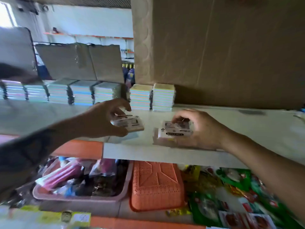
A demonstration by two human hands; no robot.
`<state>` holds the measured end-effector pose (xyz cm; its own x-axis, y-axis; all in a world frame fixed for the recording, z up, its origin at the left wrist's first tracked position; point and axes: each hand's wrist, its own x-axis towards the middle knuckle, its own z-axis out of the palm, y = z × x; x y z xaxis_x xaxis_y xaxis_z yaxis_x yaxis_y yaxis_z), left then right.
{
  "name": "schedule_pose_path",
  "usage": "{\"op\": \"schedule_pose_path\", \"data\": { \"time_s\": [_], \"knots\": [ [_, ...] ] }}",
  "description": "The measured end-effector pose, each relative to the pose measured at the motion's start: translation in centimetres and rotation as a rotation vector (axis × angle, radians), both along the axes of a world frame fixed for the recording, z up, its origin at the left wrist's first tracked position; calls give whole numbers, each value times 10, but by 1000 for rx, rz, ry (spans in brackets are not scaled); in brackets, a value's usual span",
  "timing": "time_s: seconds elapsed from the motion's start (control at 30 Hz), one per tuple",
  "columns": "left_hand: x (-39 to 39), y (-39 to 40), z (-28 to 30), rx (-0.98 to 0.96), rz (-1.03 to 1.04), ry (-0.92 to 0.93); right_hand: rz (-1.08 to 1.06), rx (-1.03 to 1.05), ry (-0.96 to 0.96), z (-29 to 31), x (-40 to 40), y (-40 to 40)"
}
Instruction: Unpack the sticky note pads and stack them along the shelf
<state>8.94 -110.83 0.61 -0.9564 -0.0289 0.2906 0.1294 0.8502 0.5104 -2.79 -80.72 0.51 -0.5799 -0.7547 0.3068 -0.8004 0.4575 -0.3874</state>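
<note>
A white shelf board (165,153) runs across a cluttered shop, with a large brown cardboard box (231,52) standing at its back right. Along the back of the shelf, left of that box, a row of stacked pastel sticky note pads (82,92) stretches in from the left edge, ending in two taller stacks (151,97) right beside the box's lower left corner. In front of the row, the left hand (105,119) reaches in over the shelf and pinches a small wrapped sticky note pad (127,123) between thumb and curled fingers, held just above the board. To its right, still in front of the box, the right hand (200,128) curls around a clear plastic pack of sticky notes (173,132) resting near the shelf's front edge, fingertips gripping its top. Below the shelf sit a pink plastic tray (79,196) of packaged goods, an orange perforated plastic basket (156,185), and green snack packets (239,195).
</note>
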Motion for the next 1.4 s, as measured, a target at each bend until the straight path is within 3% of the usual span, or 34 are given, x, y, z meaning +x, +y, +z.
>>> {"op": "schedule_pose_path", "data": {
  "time_s": [0.2,0.43,0.7,0.9,1.0,1.13,1.23,1.4],
  "knots": [
    [53,-134,-2,37,15,-57,-5,-18,-49,4,39,-136],
    [72,-223,-11,72,37,-54,31,52,-25,5,51,-231],
    [74,-276,-14,49,38,-72,116,112,-1,-2,45,-303],
    [59,-287,-10,86,-17,-59,119,258,30,-2,39,-315],
    [49,-289,-7,123,-48,-60,136,229,109,2,39,-320],
    [41,-286,-1,247,-138,-105,234,-29,135,10,44,-347],
    [37,-285,3,484,-186,-150,266,-80,95,11,46,-367],
    [34,-296,2,739,-156,-130,112,-229,2,15,47,-383]
  ]
}}
